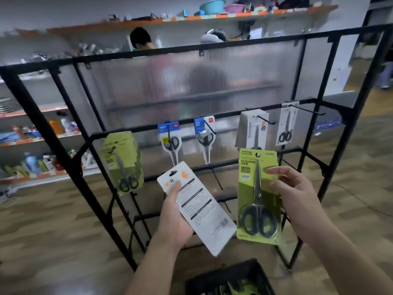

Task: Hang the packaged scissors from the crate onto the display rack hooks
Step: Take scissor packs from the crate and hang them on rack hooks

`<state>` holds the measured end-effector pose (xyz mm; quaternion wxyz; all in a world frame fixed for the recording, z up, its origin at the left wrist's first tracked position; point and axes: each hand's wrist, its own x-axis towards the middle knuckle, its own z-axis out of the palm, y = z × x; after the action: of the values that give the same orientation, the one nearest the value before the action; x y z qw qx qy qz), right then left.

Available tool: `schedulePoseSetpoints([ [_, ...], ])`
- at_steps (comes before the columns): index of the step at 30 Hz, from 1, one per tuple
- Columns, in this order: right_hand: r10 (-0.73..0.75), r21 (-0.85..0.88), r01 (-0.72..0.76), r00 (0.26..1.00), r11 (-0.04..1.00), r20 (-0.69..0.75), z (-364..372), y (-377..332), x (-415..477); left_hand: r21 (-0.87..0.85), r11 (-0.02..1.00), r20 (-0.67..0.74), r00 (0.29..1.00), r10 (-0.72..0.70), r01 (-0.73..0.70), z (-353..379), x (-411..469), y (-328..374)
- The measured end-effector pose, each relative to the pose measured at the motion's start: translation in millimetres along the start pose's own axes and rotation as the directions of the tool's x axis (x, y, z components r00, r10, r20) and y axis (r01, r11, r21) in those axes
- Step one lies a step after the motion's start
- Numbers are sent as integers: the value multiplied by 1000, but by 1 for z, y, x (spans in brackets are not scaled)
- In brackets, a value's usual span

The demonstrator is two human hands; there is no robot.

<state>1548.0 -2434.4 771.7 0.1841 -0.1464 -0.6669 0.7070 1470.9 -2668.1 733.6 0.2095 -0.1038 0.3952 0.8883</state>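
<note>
While the crate (202, 283) at the bottom edge of the frame seems to hold more green-and-black packs, though its contents are too dark to count, the job looks partly done rather than near its end. Across the middle of the rack (40, 124), five hooks in one row already carry scissors. At the left hangs a thick bunch of green packs (122, 160). Two blue-topped packs (170, 143) hang near the centre, a white boxed pack (253, 130) is right of them, and a pale pack (287, 124) is at the far right. Below that row, the lower hooks (217, 179) that can be seen stand bare. Two packs are out of the crate and not yet hung. The left hand (174, 216), low in the centre, grips a white pack (197, 211) with its printed back facing the camera. The thumb lies across the face and the fingers curl behind, and the hanging slot points up and left. The right hand (297, 201), lower right, pinches a green pack (258, 196) by its right edge and holds it upright with its front showing, below the white boxed pack. Neither pack touches a hook. Judging by the matching bunch, the green pack likely belongs at the left. The white pack would probably need turning over before its slot goes on a hook.
</note>
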Motion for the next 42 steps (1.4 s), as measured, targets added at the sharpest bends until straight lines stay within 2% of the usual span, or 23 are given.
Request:
schedulePoseSetpoints([
  [3, 21, 6, -21, 996, 1000, 87, 2, -4, 23, 27, 997, -33, 997, 67, -66, 3, 9, 9],
  [9, 26, -6, -26, 971, 1000, 238, 11, -2, 78, 150, 934, -71, 938, 338, -325, -1, 33, 4],
  [11, 44, -12, -42, 959, 999, 282, 17, 12, 88, 300, 894, -184, 899, 398, -334, -5, 40, -1],
  [14, 96, -68, -77, 933, 995, 346, 28, 33, 99, 440, 868, -360, 839, 407, -233, -8, 39, -13],
  [16, 116, -107, -80, 910, 991, 398, 37, 44, 105, 448, 865, -484, 752, 447, -226, -16, 32, -17],
  [19, 135, -166, -64, 877, 984, 461, 58, 55, 110, 419, 850, -565, 641, 520, -320, -42, 23, -11],
  [22, 148, -183, -58, 835, 981, 529, 96, 56, 107, 483, 813, -608, 544, 578, -324, -71, 10, 6],
  [25, 79, -179, 32, 815, 983, 574, 149, 48, 96, 585, 735, -557, 489, 671, -342, -90, 0, 35],
  [28, -18, -135, 120, 808, 984, 588, 211, 34, 83, 697, 640, -476, 458, 750, -323, -101, -13, 70],
  [31, -135, -108, 250, 783, 962, 607, 276, 21, 74, 737, 580, -410, 452, 792, -347, -117, -29, 102],
  [35, -154, -171, 301, 804, 938, 574, 342, 30, 69, 707, 591, -371, 508, 778, -388, -142, -40, 133],
  [38, -127, -206, 254, 866, 945, 483, 368, 53, 67, 679, 600, -347, 534, 771, -424, -162, -42, 151],
  [42, -146, -211, 250, 899, 945, 414, 390, 62, 67, 646, 622, -342, 560, 754, -443, -184, -43, 164],
])
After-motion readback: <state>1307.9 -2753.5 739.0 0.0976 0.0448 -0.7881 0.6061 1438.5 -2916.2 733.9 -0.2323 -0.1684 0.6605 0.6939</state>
